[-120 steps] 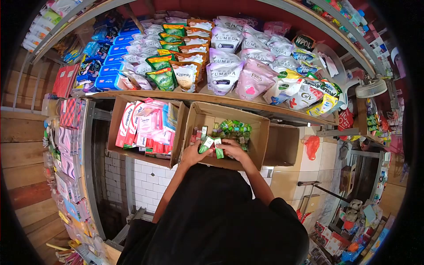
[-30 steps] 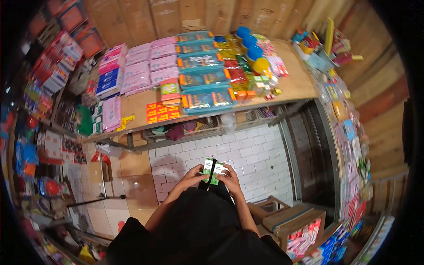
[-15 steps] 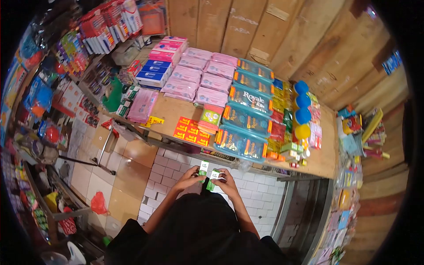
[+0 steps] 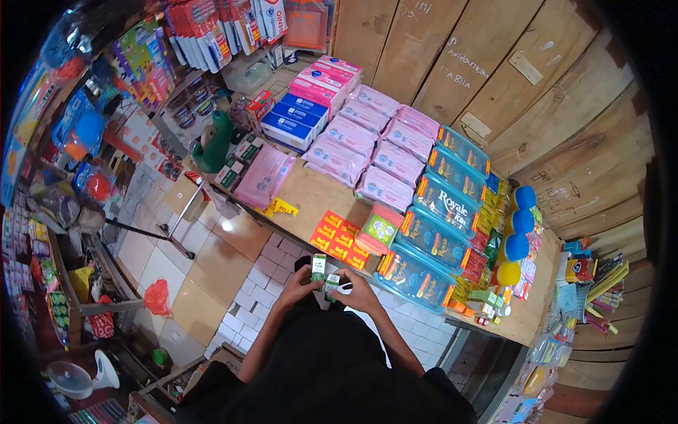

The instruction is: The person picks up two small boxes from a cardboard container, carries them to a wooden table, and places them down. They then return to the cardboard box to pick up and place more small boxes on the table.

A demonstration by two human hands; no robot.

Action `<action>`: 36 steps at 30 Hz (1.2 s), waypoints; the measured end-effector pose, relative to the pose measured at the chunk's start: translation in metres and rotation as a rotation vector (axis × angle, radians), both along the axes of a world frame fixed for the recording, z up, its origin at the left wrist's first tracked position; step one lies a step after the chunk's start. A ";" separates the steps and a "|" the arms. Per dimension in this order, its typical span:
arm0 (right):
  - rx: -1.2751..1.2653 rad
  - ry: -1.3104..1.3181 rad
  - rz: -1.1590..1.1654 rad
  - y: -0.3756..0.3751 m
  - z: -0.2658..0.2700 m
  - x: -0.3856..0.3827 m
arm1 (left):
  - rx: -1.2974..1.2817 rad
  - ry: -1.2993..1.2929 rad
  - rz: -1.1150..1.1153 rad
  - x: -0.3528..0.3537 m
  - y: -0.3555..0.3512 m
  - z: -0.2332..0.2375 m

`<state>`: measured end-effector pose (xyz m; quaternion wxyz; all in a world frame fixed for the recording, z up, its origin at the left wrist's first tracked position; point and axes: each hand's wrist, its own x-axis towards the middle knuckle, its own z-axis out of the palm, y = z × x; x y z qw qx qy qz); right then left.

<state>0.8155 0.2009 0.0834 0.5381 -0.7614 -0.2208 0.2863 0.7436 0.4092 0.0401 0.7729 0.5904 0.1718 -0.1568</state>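
Note:
My left hand [image 4: 300,284] is closed around a small green-and-white box [image 4: 319,264], held upright in front of my chest. Beside it, my right hand [image 4: 357,292] pinches a second small green-and-white box [image 4: 332,281], a little lower and partly covered by the fingers. Both boxes are close together, near the front edge of a wooden table [image 4: 304,189]. Nearest to them on the table are red-and-yellow promotional stickers [image 4: 337,240] and a pink-and-green pack [image 4: 380,230].
Pink wipes packs [image 4: 342,150], blue tissue boxes [image 4: 294,121] and teal Royale packs [image 4: 415,277] stand in rows on the table. Several tubs with blue and yellow lids [image 4: 514,247] are at the right. A red plastic bag [image 4: 157,297] is at the lower left.
My view has turned left, so the table goods appear further right and lower. Both hands still hold their boxes; the right-hand box now sits lower beside the left one.

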 end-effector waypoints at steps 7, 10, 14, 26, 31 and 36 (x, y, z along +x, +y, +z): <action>0.010 -0.082 -0.070 0.059 0.040 0.048 | -0.048 -0.079 -0.188 0.080 0.066 0.037; -0.033 -0.109 -0.154 0.073 0.056 0.066 | -0.026 -0.152 -0.237 0.112 0.089 0.033; -0.159 -0.295 -0.284 0.080 0.062 0.089 | 0.142 -0.225 -0.324 0.148 0.106 0.042; -0.256 -0.330 -0.328 0.084 0.073 0.119 | 0.088 -0.157 -0.333 0.160 0.100 0.010; -0.310 -0.295 -0.337 0.088 0.079 0.105 | -0.028 -0.125 -0.349 0.156 0.100 -0.007; -0.341 -0.299 -0.374 0.085 0.084 0.111 | 0.056 -0.036 -0.344 0.156 0.109 -0.052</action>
